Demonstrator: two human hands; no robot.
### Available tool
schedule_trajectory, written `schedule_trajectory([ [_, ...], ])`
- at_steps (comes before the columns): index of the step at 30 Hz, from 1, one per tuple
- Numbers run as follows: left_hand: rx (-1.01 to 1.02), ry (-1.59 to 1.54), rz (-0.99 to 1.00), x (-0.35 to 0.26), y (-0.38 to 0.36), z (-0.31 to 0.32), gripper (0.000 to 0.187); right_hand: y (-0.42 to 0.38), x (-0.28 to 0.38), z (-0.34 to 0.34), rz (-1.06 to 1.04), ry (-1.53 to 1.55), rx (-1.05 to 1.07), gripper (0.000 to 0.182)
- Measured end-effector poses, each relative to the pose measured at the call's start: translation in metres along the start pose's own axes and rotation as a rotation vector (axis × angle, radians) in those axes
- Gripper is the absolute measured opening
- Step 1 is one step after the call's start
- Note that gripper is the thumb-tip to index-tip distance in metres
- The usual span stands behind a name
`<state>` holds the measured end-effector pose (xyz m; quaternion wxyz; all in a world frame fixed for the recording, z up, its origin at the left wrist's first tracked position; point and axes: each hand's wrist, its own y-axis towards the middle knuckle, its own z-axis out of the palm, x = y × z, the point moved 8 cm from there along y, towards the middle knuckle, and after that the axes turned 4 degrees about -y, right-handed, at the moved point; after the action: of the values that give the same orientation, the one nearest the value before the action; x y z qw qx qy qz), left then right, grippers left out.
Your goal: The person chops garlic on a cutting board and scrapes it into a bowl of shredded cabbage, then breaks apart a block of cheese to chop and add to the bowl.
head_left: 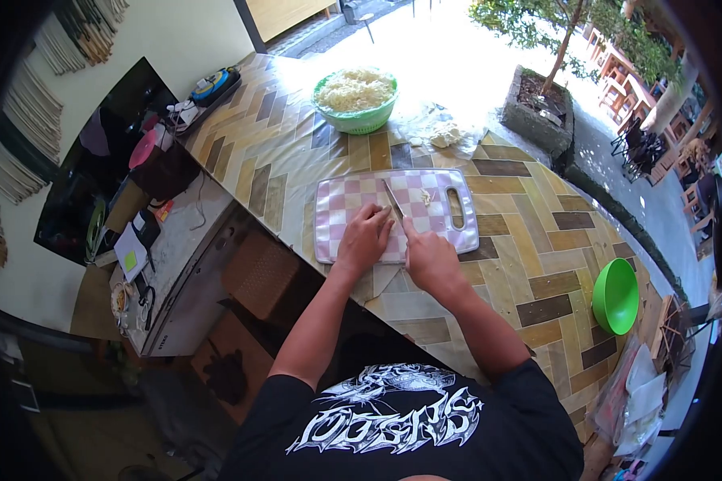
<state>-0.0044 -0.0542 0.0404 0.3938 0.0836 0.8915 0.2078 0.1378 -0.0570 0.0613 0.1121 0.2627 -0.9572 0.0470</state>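
A pink and white checkered cutting board (349,196) lies on the wood-patterned table. My right hand (431,258) is closed around the handle of a knife (393,196), whose blade points away from me over the board. My left hand (365,236) rests on the board just left of the blade, its fingers bent together; whatever lies under the fingertips is too small to make out. A few small pale pieces (426,196) sit on the board right of the blade, near its handle slot.
Beyond the board stands a green basket (357,121) heaped with pale shreds. Right of it lies a clear plastic bag (449,136) with whitish pieces. A green bowl (615,297) and plastic bags (638,401) are at the right. A planter (529,120) stands past the table's far edge.
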Motion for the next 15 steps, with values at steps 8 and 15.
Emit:
schedule_trajectory([
  [8, 0.044, 0.076, 0.007, -0.001, 0.001, 0.005, 0.03, -0.001, -0.005, 0.028, 0.016, 0.043, -0.072, 0.068],
  [15, 0.077, 0.11, 0.007, -0.005, 0.002, 0.008, 0.033, -0.008, 0.003, 0.018, 0.043, 0.021, -0.044, 0.068],
])
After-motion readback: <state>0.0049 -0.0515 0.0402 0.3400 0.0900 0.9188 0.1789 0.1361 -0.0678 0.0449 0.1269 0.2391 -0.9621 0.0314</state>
